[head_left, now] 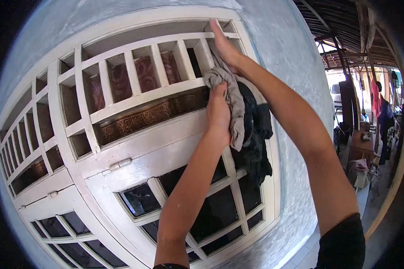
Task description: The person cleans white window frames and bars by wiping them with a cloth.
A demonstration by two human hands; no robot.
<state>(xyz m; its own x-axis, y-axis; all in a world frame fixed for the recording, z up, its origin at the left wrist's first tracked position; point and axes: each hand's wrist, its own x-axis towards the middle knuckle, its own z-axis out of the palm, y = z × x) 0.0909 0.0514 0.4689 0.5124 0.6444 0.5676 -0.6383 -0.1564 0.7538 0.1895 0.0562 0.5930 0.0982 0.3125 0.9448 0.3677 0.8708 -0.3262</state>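
My left hand point(218, 114) is closed on a grey cloth point(234, 112), its thumb pressing the bunched top against the lower rail of a white wooden vent grille point(130, 74). Part of the cloth runs up between the slats at the grille's right end. Higher up, my right hand point(226, 49) is seen edge-on with straight fingers pointing up, beside the last slats and against the cloth's upper part. Some of its fingers are hidden. Black fabric point(258, 134) hangs behind the grey cloth, in front of the window frame.
Below the grille is a white window point(215, 210) with dark panes and a small latch point(120, 164). Patterned curtain point(139, 114) shows behind the slats. A grey-blue wall point(292, 58) curves to the right. Beyond it, a roofed area holds a wooden table point(362, 143) and hanging clothes point(376, 101).
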